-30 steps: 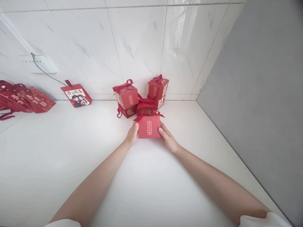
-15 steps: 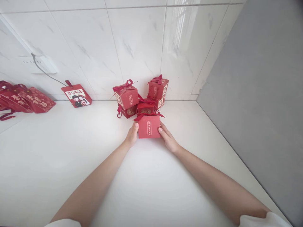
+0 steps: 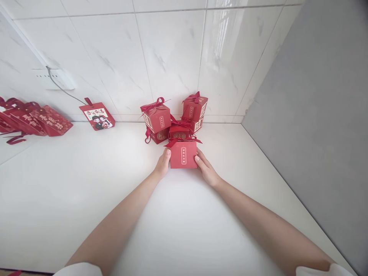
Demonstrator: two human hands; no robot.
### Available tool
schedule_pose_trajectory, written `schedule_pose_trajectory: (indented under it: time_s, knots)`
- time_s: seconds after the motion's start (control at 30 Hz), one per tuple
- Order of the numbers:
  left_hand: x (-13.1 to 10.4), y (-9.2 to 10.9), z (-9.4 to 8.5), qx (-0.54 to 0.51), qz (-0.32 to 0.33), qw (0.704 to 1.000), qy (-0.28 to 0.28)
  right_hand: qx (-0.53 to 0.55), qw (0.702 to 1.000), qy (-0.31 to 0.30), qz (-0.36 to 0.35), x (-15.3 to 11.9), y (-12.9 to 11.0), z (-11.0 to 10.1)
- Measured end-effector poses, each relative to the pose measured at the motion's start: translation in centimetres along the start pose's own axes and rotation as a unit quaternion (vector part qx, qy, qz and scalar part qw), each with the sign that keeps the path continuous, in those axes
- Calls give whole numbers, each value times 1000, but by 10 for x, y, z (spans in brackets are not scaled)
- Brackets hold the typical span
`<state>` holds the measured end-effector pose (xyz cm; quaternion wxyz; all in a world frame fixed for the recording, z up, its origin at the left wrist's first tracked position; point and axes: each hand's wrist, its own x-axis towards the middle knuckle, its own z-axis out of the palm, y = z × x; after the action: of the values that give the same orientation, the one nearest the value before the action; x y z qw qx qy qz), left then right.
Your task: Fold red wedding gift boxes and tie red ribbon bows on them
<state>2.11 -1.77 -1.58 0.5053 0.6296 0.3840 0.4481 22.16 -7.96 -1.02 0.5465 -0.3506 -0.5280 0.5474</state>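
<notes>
Between my two hands is a red gift box (image 3: pixel 190 156) with a ribbon bow on top and a white printed label on its near face. My left hand (image 3: pixel 163 163) is closed against its left side, thumb toward me. On the right side, my right hand (image 3: pixel 207 168) grips it the same way, its other fingers partly hidden behind. Right behind this box sits another red gift box (image 3: pixel 179 133) with a gold emblem. Two stacks flank it: a tilted box (image 3: pixel 156 117) over a lower one on the left, and a box (image 3: pixel 194 107) over another on the right.
Farther left by the wall stands a red bag (image 3: pixel 99 117) with a cartoon couple on it. Several red bags (image 3: pixel 51 120) lean together at the far left. A grey cable runs from a wall socket (image 3: pixel 60 79). A grey panel (image 3: pixel 310 115) borders the white counter (image 3: pixel 71 184) on the right.
The whole view has shifted slightly, so everything appears a little farther right. Both hands keep hold of the front box, and its place before the stacks looks unchanged.
</notes>
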Motion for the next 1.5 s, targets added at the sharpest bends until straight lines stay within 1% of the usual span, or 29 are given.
schedule_pose_trajectory:
  time_s: [0.57,0.8,1.07,1.27,1.43,1.5]
  knots:
    - [0,0,0,2,4,1000,-7,4,1000,-1,8,0,0,-1]
    - [2,-2,1,1,4,1000,0,-2,1000,5,16,-1,0,-2]
    - [1,0,1,0,6,1000,0,2,1000,0,9,0,-1,-1]
    - [1,1,2,-5,18,1000,-4,-1,1000,3,18,-1,-2,-1]
    - [1,-2,1,-4,6,1000,6,10,1000,-3,10,-1,-2,0]
    - [1,0,0,-6,3,1000,-2,6,1000,-3,-3,-1,-1,0]
